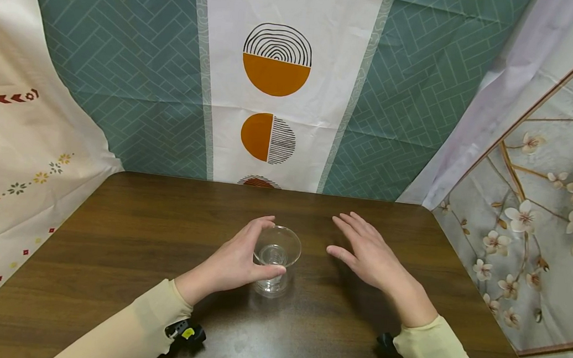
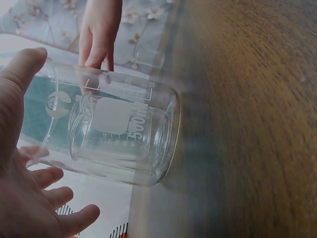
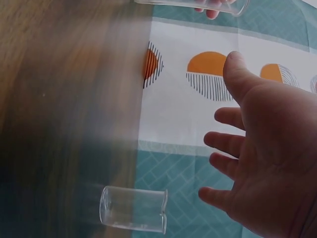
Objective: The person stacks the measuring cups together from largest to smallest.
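Here, glass beaker (image 1: 285, 255) in left hand (image 1: 237, 260) by the rim, relaxed right hand (image 1: 372, 257) apart.

Glossy glass beaker (image 2: 113, 116), wood-grained table (image 1: 128, 234)

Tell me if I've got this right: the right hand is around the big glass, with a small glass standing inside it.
Not quite: the head view shows the left hand around the big glass. The small glass does stand inside it.
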Action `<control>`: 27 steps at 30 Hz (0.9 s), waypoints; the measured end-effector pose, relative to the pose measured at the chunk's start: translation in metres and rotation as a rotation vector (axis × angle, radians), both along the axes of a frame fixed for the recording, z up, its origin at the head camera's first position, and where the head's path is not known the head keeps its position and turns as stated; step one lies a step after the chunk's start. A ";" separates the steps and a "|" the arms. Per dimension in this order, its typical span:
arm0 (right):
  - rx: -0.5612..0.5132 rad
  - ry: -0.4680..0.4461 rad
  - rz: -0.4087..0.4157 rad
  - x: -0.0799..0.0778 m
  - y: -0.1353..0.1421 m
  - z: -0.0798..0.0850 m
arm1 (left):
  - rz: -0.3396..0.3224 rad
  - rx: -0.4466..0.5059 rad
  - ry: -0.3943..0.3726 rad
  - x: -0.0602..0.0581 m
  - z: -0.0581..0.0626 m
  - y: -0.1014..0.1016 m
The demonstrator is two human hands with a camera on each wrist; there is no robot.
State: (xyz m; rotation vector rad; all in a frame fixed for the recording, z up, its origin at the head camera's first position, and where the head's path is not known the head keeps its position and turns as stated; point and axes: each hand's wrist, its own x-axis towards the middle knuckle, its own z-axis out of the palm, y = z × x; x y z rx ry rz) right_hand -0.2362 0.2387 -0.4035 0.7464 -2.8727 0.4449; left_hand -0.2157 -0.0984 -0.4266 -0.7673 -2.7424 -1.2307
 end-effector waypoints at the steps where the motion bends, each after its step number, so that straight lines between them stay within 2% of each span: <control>1: 0.001 -0.001 -0.002 0.000 0.001 0.000 | 0.001 -0.001 -0.001 0.000 0.000 0.000; 27: 0.034 -0.040 -0.060 -0.001 0.029 -0.008 | -0.009 0.005 0.011 -0.001 0.000 0.000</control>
